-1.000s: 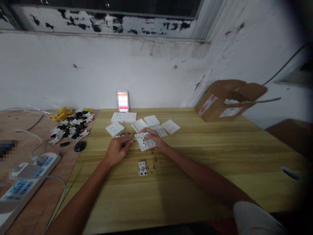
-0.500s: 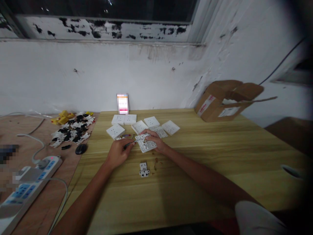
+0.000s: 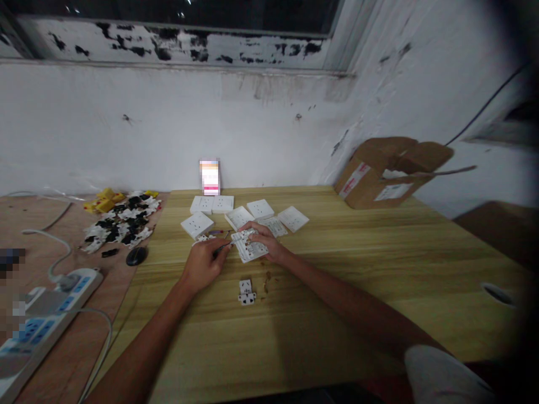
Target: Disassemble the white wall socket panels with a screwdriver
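My right hand (image 3: 266, 242) is closed on a white wall socket panel (image 3: 248, 249), its inner side facing up, held just over the table. In my left hand (image 3: 206, 261) is a thin screwdriver (image 3: 219, 248) with a dark handle; its shaft reaches to the left edge of the panel, and the tip is too small to make out. Nearer to me lies a loose white socket insert (image 3: 246, 293) with dark holes. Small brass-coloured metal bits (image 3: 266, 281) are scattered beside it.
Several white socket panels (image 3: 197, 224) lie behind my hands, with a second screwdriver (image 3: 216, 232). A lit phone (image 3: 210, 177) leans on the wall. Leftward are a black mouse (image 3: 137, 256), a heap of black and white parts (image 3: 122, 221) and a power strip (image 3: 54, 320). A cardboard box (image 3: 379, 174) stands back right.
The view has shifted slightly, so most things sit a little further left. Both hands keep their hold on the panel and the screwdriver, with no other clear movement.
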`<act>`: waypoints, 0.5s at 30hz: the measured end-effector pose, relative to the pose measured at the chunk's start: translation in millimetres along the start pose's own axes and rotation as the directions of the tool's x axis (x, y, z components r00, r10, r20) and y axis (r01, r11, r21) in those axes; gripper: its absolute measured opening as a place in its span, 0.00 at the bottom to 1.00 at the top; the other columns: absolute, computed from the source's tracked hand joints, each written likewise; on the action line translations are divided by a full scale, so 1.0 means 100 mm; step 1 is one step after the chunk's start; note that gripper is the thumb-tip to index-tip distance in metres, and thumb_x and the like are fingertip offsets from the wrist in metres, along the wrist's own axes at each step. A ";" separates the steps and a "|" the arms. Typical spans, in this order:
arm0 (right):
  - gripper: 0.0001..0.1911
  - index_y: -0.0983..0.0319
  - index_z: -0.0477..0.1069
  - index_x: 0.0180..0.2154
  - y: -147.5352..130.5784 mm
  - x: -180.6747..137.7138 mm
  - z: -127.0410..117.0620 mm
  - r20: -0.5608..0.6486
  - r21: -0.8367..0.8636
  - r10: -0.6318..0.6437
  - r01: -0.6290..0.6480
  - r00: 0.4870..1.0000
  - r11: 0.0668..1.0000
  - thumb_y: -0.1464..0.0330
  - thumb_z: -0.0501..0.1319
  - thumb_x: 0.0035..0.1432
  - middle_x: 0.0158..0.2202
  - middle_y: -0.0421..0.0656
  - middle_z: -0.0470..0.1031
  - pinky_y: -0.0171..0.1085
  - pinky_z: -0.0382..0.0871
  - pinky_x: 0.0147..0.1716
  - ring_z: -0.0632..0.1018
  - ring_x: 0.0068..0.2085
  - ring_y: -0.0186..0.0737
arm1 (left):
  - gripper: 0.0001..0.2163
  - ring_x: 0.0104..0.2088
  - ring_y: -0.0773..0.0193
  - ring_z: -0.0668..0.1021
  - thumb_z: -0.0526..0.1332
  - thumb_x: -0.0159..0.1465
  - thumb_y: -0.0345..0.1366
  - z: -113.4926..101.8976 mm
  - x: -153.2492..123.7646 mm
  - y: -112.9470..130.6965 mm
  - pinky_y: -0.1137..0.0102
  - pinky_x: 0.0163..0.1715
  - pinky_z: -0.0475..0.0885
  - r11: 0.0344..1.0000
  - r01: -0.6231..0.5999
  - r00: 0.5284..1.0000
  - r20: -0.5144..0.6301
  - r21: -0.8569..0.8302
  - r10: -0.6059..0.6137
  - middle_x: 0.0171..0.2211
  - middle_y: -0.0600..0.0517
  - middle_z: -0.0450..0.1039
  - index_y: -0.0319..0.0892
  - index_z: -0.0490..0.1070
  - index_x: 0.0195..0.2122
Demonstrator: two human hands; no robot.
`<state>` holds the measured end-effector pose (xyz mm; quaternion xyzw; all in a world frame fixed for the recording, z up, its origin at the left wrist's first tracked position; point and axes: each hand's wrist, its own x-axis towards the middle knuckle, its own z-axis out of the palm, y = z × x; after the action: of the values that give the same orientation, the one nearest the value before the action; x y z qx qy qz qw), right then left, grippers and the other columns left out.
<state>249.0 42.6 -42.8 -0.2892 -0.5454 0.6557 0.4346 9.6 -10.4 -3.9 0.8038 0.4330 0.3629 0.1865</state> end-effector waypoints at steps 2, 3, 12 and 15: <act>0.17 0.60 0.75 0.47 0.00 0.00 0.00 0.004 -0.009 -0.002 0.002 1.000 1.000 0.62 0.67 0.57 0.36 0.40 0.78 0.32 0.69 0.29 0.77 0.31 0.37 | 0.11 0.43 0.53 0.84 0.59 0.71 0.38 0.01 0.00 0.01 0.60 0.46 0.76 1.000 0.018 1.000 -0.005 0.001 -0.018 0.44 0.47 0.84 0.46 0.82 0.46; 0.17 0.60 0.75 0.47 0.00 0.00 0.00 0.002 -0.011 -0.003 0.003 1.000 1.000 0.62 0.67 0.57 0.36 0.40 0.78 0.32 0.69 0.29 0.77 0.31 0.37 | 0.11 0.43 0.53 0.84 0.59 0.71 0.38 0.01 0.00 0.02 0.61 0.45 0.76 1.000 0.031 0.999 -0.007 -0.002 -0.031 0.43 0.47 0.84 0.46 0.82 0.46; 0.16 0.59 0.76 0.46 0.00 0.01 0.02 -0.002 -0.013 -0.017 0.017 1.000 1.000 0.62 0.67 0.57 0.37 0.40 0.78 0.32 0.69 0.30 0.76 0.32 0.37 | 0.11 0.37 0.56 0.83 0.60 0.71 0.40 0.06 -0.01 0.13 0.64 0.38 0.74 0.987 0.155 0.986 -0.053 -0.038 -0.157 0.40 0.50 0.85 0.46 0.83 0.43; 0.16 0.59 0.75 0.47 0.01 0.01 0.01 -0.008 -0.005 -0.008 0.008 1.000 1.000 0.62 0.68 0.57 0.36 0.40 0.78 0.32 0.69 0.30 0.76 0.32 0.37 | 0.11 0.36 0.56 0.83 0.60 0.71 0.40 0.06 -0.01 0.14 0.65 0.37 0.73 0.989 0.148 0.987 -0.057 -0.019 -0.149 0.39 0.49 0.85 0.45 0.83 0.42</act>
<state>247.4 43.3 -43.5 -0.2910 -0.5465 0.6512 0.4388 21.6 -19.0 0.1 0.7571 0.4942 0.3742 0.2061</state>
